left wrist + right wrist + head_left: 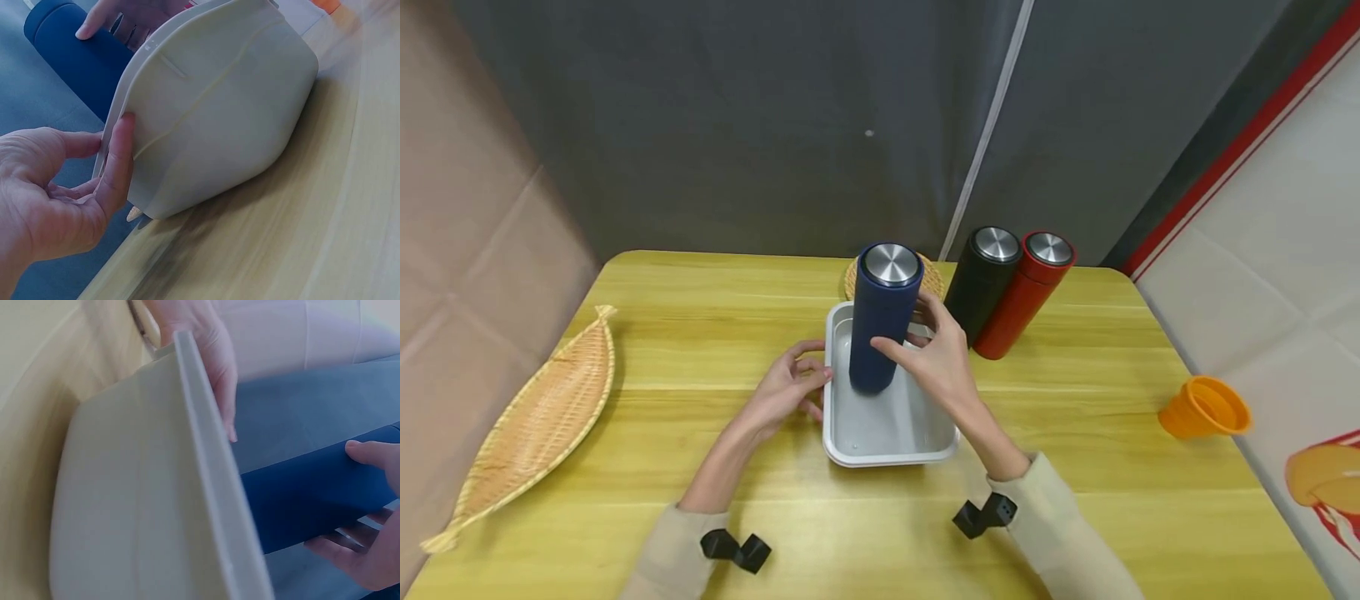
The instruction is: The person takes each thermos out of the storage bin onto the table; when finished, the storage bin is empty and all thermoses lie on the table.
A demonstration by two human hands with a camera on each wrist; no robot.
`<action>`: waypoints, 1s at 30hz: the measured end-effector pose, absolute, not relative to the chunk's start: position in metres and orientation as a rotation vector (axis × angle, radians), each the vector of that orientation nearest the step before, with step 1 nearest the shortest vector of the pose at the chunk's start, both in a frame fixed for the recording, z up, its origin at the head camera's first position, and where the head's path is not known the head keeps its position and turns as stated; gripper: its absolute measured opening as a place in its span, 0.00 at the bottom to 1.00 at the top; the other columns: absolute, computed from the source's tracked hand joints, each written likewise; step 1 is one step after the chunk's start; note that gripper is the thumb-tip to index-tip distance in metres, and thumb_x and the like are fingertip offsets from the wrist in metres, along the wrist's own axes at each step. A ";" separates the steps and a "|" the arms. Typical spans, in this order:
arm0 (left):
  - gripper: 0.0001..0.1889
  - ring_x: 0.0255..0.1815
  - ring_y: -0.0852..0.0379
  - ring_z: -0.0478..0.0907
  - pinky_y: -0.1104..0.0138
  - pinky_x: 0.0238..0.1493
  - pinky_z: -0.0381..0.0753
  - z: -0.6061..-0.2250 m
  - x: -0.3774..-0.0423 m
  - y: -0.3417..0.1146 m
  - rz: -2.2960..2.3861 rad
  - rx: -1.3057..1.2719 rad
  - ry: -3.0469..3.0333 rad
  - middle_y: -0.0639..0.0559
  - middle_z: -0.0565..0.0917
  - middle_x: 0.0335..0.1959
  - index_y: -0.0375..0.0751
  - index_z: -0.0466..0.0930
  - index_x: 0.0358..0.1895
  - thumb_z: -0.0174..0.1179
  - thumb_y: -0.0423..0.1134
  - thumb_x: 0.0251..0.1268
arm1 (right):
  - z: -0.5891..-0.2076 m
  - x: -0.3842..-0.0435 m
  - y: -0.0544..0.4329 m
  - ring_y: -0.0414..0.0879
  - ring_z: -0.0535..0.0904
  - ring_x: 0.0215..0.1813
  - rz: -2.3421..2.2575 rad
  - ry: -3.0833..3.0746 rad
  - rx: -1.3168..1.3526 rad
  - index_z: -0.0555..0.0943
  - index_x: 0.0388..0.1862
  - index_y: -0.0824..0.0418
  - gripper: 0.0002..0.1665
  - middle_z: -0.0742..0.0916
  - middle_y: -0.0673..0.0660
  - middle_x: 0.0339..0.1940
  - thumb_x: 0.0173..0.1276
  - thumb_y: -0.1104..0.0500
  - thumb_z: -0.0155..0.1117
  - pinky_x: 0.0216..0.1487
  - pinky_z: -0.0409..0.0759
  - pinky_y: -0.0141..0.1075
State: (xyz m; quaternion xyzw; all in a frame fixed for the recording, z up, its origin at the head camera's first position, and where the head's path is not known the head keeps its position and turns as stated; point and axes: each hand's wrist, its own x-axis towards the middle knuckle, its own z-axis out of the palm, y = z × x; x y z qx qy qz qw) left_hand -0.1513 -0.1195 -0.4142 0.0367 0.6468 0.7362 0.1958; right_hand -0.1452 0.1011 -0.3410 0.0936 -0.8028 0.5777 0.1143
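A dark blue thermos flask (880,333) with a silver lid stands upright in the far part of a light grey rectangular tub (891,459). My right hand (936,346) grips the flask from the right, thumb on its near side and fingers behind it. At the tub's left rim, my left hand (793,379) pinches the edge between thumb and fingers. The left wrist view shows that thumb and fingers on either side of the rim (119,100). In the right wrist view, the tub wall hides the flask's lower end.
Behind the tub lies a round woven mat (934,275). A black flask (985,279) and a red flask (1026,296) stand together to the right. An orange cup (1206,408) sits near the right edge, and a leaf-shaped woven basket (542,421) lies at the left.
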 end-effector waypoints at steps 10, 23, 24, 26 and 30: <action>0.27 0.26 0.51 0.77 0.62 0.19 0.86 -0.413 -0.149 -0.121 2.066 0.094 1.811 0.29 0.74 0.46 0.35 0.57 0.69 0.54 0.28 0.69 | -0.321 -0.132 0.106 0.48 0.80 0.50 1.653 -2.315 0.335 0.73 0.63 0.59 0.40 0.83 0.55 0.53 0.50 0.58 0.80 0.47 0.86 0.43; 0.28 0.27 0.53 0.77 0.62 0.21 0.87 -0.412 -0.150 -0.120 2.060 0.115 1.808 0.27 0.72 0.49 0.35 0.56 0.70 0.54 0.28 0.69 | -0.304 -0.125 0.126 0.47 0.81 0.48 1.632 -2.278 0.350 0.74 0.62 0.60 0.39 0.84 0.55 0.49 0.50 0.63 0.79 0.46 0.86 0.37; 0.28 0.27 0.53 0.77 0.62 0.21 0.87 -0.412 -0.150 -0.120 2.057 0.114 1.810 0.27 0.72 0.49 0.35 0.56 0.70 0.54 0.28 0.69 | -0.303 -0.124 0.128 0.47 0.81 0.48 1.635 -2.273 0.350 0.73 0.62 0.60 0.39 0.84 0.55 0.49 0.50 0.63 0.79 0.46 0.86 0.36; 0.28 0.28 0.53 0.77 0.62 0.21 0.87 -0.412 -0.150 -0.120 2.054 0.110 1.814 0.27 0.73 0.48 0.35 0.56 0.69 0.54 0.28 0.69 | -0.301 -0.123 0.131 0.46 0.81 0.48 1.649 -2.263 0.351 0.73 0.62 0.60 0.39 0.84 0.56 0.49 0.50 0.65 0.79 0.47 0.86 0.36; 0.28 0.29 0.51 0.77 0.59 0.23 0.88 -0.413 -0.150 -0.120 2.040 0.102 1.820 0.29 0.74 0.47 0.35 0.57 0.69 0.55 0.28 0.69 | -0.300 -0.121 0.137 0.46 0.81 0.48 1.672 -2.241 0.349 0.73 0.62 0.61 0.39 0.84 0.56 0.49 0.50 0.67 0.78 0.46 0.86 0.36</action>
